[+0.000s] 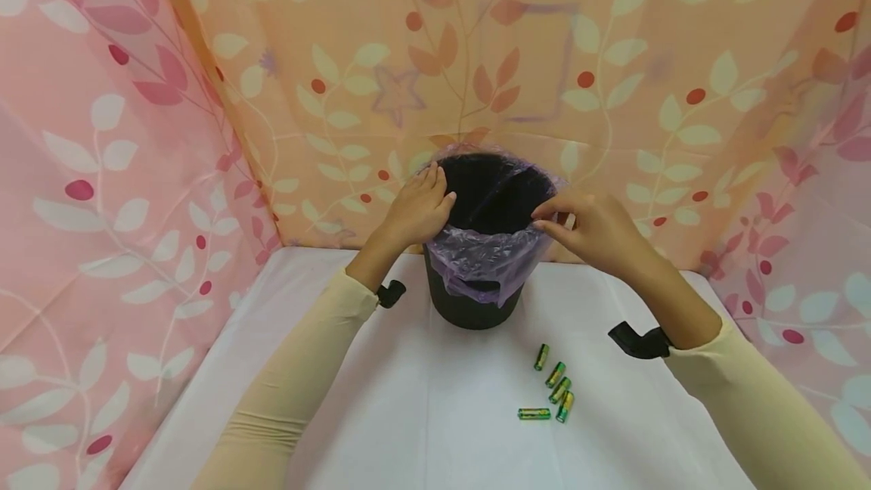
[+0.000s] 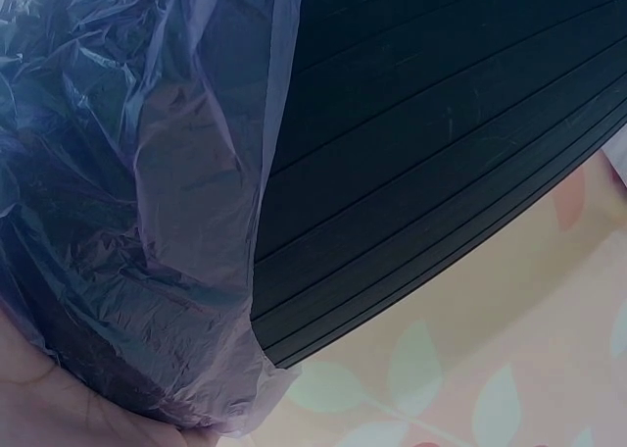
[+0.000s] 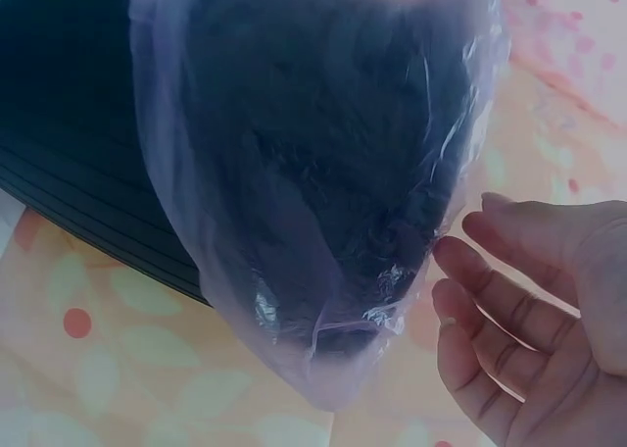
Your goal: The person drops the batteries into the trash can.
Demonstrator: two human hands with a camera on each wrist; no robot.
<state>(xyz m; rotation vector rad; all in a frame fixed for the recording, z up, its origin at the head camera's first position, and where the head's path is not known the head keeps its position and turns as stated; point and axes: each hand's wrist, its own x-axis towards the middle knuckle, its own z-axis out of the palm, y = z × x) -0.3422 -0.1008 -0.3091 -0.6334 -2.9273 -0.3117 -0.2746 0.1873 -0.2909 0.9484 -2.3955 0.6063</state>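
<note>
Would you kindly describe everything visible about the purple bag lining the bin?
The purple bag is thin, see-through, crinkled plastic. It lines the upright black ribbed bin, its edge folded over the rim and hanging unevenly down the front. The left hand rests on it at the rim; the right hand pinches its edge opposite.

Both hands are up at the black bin [image 1: 476, 305] on the white counter [image 1: 381, 399]. The left hand [image 1: 416, 210] rests on the near-left rim over the purple bin liner [image 1: 483, 259]; the right hand [image 1: 590, 229] pinches the liner at the right rim. Five green batteries [image 1: 554, 392] lie loose on the counter, near the right forearm. Leaf-print curtains [image 1: 122, 172] hang all round.
</note>
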